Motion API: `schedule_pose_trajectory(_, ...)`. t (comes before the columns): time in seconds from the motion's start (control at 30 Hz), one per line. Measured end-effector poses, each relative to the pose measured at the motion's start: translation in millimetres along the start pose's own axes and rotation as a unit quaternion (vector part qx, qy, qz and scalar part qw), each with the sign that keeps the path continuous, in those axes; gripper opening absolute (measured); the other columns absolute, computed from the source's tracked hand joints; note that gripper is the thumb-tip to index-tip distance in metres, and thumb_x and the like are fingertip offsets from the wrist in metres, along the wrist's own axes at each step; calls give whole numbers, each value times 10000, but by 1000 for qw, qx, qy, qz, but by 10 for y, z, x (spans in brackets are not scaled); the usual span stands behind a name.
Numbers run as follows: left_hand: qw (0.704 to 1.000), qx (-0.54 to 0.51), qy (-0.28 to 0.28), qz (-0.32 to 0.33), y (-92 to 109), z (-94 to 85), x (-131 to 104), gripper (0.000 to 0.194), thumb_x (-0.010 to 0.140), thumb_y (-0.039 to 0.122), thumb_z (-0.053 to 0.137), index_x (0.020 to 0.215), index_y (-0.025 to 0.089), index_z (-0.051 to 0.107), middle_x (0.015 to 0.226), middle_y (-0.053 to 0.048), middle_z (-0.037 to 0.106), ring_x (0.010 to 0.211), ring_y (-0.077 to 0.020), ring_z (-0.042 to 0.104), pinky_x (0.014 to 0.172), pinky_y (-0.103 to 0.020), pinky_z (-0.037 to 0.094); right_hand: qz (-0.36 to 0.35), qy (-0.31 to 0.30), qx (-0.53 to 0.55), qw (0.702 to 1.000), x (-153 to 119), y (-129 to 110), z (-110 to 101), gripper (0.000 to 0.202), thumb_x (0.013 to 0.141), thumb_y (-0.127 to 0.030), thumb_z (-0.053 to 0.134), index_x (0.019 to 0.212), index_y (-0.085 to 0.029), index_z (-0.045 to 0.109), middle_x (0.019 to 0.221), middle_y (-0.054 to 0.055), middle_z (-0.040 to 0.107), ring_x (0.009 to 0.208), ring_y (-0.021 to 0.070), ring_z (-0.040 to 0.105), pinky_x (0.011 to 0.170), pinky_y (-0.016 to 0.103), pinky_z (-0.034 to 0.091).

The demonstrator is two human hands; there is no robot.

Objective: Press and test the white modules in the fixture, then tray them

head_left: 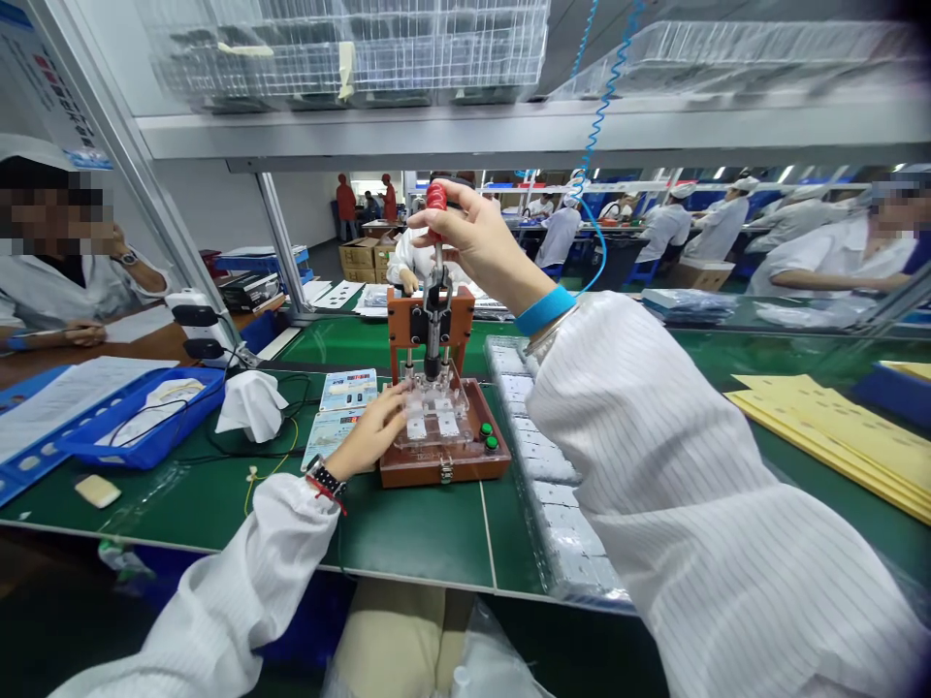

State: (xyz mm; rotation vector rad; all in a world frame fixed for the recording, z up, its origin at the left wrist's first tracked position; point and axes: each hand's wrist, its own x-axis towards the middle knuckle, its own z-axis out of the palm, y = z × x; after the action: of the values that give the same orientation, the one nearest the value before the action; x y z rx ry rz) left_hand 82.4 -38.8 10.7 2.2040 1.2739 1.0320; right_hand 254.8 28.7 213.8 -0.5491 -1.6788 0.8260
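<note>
A toggle-clamp test fixture with a reddish-brown base stands on the green bench. My right hand is closed around the red clamp handle, which points upward above the orange frame. My left hand lies with fingers stretched out at the left side of the clear plastic plate; its fingertips touch or nearly touch it. Small white pieces show under or in the plate. Two green buttons sit on the base's right side, and a metal latch is on its front.
A clear tray of white parts stands right of the fixture. Printed cards, a blue tray and cables lie left. Yellow sheets rest far right. A blue coiled hose hangs overhead; co-workers sit beyond the bench.
</note>
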Motion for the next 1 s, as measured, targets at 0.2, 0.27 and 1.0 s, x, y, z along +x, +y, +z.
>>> schedule_pose_trajectory(0.2,990,5,117,-80,-251,-130,-238,392,897,367,277,1001,144,582,988,-108,661,955,-245,616,871,-396,481,-125,-41,-163,978,-490,-259,-42,407,776,-181,627,1161,-237,508,986,3,607,967,171,583,801,300,490)
schedule_pose_trajectory(0.27,992,22,86,-93,-380,-223,-282,388,886,378,295,994,143,584,989,-113,664,940,-247,624,853,-391,490,-149,-54,-214,964,-718,-240,-16,309,795,-159,590,1093,-232,554,990,9,605,969,183,579,829,320,484)
schedule_pose_trajectory(1.0,940,241,-234,-67,-885,-545,36,950,692,686,558,1444,217,218,1501,-157,210,1388,-328,85,1094,-509,63,-237,-62,-316,917,-1349,240,33,444,845,-67,385,1242,-251,460,1353,84,468,1305,210,366,1051,493,366)
